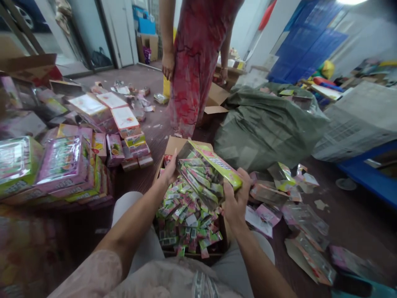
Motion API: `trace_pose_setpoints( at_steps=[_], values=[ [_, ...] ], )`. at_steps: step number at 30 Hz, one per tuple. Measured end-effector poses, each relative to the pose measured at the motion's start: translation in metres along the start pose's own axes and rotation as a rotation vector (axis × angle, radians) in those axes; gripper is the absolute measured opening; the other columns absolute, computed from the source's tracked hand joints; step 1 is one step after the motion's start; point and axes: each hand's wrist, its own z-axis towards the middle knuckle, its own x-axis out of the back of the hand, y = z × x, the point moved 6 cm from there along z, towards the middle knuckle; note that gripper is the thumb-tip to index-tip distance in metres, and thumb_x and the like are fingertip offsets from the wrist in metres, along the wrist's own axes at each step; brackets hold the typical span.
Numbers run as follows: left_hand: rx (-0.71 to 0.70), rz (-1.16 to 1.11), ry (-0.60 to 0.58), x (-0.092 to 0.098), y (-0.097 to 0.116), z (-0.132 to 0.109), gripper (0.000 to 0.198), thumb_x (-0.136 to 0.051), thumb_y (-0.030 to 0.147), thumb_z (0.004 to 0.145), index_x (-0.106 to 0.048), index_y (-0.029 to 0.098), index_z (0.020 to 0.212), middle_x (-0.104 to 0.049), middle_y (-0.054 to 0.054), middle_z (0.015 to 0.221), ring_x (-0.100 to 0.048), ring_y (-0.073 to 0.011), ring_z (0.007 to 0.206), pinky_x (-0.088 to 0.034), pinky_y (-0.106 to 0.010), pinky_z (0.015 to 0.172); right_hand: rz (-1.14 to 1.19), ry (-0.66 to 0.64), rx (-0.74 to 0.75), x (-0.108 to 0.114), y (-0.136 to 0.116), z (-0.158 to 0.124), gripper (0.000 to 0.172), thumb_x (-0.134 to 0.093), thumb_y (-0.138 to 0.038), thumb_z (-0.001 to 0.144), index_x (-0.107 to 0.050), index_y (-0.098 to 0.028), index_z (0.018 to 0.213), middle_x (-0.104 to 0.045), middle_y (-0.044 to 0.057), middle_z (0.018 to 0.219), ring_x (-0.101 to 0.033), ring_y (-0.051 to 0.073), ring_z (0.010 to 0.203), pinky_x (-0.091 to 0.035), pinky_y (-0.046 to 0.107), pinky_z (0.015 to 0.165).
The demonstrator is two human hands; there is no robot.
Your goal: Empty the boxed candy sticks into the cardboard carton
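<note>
Soft indoor light, blurred edges

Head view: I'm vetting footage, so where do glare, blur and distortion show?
In the head view, glare streaks the shiny purple box at left; the ceiling lamp is blown out white; cartons at lower left are smeared; the white crate looks stretched, probably by a wide lens; the left hand, right hand and green box are clearer.
</note>
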Motion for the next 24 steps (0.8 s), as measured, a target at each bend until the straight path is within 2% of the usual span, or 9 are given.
trace_pose_setpoints(
  at_steps=[4, 7, 9, 12, 15, 19, 24],
  values=[
    [-0.037, 0.042, 0.006, 0.002, 0.004, -0.001, 0.047, -0.058, 0.055, 0.096, -0.069, 0.022, 0.127, -0.080, -0.007, 0.103, -0.076, -0.0229, 0.095, -0.060, -0.034, 0.091, 0.009, -0.038, -0.100, -0.004, 0.029, -0.013, 0.076, -0.071, -0.058, 0.081, -0.040, -0.023, 0.142, -0.051, 0.013, 0.138, -0.053, 0.026, 0.126, -0.044, 0.045, 0.110],
    [-0.114, 0.026, -0.013, -0.005, 0.015, -0.005, 0.043, -0.059, 0.052, 0.096, -0.070, 0.023, 0.126, -0.080, -0.006, 0.106, -0.076, -0.0227, 0.097, -0.059, -0.034, 0.092, 0.053, -0.063, -0.161, -0.005, 0.036, -0.028, 0.075, -0.070, -0.058, 0.081, -0.040, -0.021, 0.138, -0.055, 0.013, 0.133, -0.058, 0.026, 0.120, -0.048, 0.045, 0.106],
    [-0.112, 0.024, -0.029, -0.014, 0.022, -0.007, 0.043, -0.057, 0.052, 0.097, -0.071, 0.021, 0.125, -0.079, -0.007, 0.108, -0.075, -0.0230, 0.099, -0.059, -0.034, 0.094, 0.072, -0.066, -0.194, -0.004, 0.033, -0.037, 0.070, -0.068, -0.058, 0.082, -0.041, -0.021, 0.135, -0.055, 0.013, 0.133, -0.057, 0.027, 0.120, -0.048, 0.045, 0.105],
    [-0.081, 0.048, -0.081, -0.027, 0.028, -0.011, 0.051, -0.050, 0.058, 0.099, -0.072, 0.020, 0.125, -0.079, -0.009, 0.110, -0.075, -0.0241, 0.100, -0.059, -0.035, 0.093, 0.073, -0.069, -0.164, -0.002, 0.025, -0.045, 0.069, -0.070, -0.054, 0.083, -0.040, -0.023, 0.137, -0.051, 0.013, 0.140, -0.054, 0.027, 0.126, -0.047, 0.044, 0.107],
    [-0.098, 0.091, -0.095, -0.035, 0.034, -0.016, 0.056, -0.047, 0.063, 0.098, -0.072, 0.020, 0.123, -0.079, -0.010, 0.105, -0.075, -0.0242, 0.096, -0.061, -0.034, 0.088, 0.071, -0.059, -0.141, 0.003, 0.022, -0.046, 0.066, -0.069, -0.053, 0.085, -0.042, -0.023, 0.137, -0.052, 0.013, 0.138, -0.054, 0.025, 0.124, -0.047, 0.043, 0.106],
    [-0.111, 0.075, -0.091, -0.041, 0.037, -0.026, 0.056, -0.049, 0.063, 0.097, -0.073, 0.019, 0.119, -0.080, -0.009, 0.100, -0.076, -0.0245, 0.094, -0.060, -0.035, 0.089, 0.087, -0.048, -0.069, 0.012, 0.023, -0.043, 0.069, -0.070, -0.050, 0.086, -0.039, -0.025, 0.142, -0.050, 0.011, 0.141, -0.054, 0.025, 0.127, -0.045, 0.041, 0.109],
    [-0.154, 0.040, -0.106, -0.058, 0.046, -0.036, 0.049, -0.056, 0.060, 0.095, -0.075, 0.017, 0.109, -0.080, -0.009, 0.100, -0.074, -0.0287, 0.103, -0.058, -0.039, 0.096, 0.093, -0.045, -0.009, 0.025, 0.021, -0.043, 0.067, -0.065, -0.049, 0.090, -0.037, -0.025, 0.146, -0.046, 0.013, 0.147, -0.050, 0.026, 0.133, -0.043, 0.046, 0.113]
  ],
)
